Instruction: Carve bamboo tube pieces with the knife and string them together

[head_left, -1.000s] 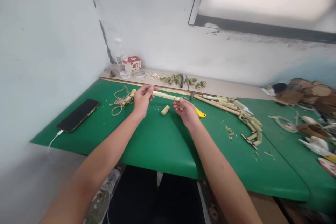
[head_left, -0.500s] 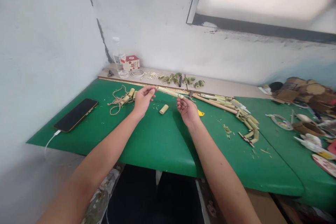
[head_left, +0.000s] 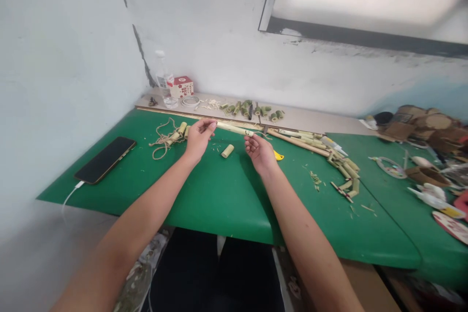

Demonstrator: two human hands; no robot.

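A slim pale bamboo stick [head_left: 234,129] with small dark marks near its right end is held between both hands above the green table. My left hand [head_left: 200,140] pinches its left end with thumb and fingers. At the marked right end, my right hand [head_left: 260,152] has its fingers curled round the tip, palm turned up. Below the stick, a short bamboo tube [head_left: 227,151] lies on the table. A yellow object [head_left: 278,155] is partly hidden behind my right wrist. Left of my left hand lie brown twine [head_left: 160,151] and further bamboo pieces [head_left: 179,131].
A black phone [head_left: 106,160] with a white cable lies on the green table [head_left: 215,204] at left. Along the back ledge stand a bottle [head_left: 166,83], a red-white box [head_left: 182,87] and several bamboo rings. Linked bamboo pieces [head_left: 347,173] and clutter are at right.
The stick has levelled slightly, its right end still at my right hand. Both hands have barely moved. The whole view has shifted a little.
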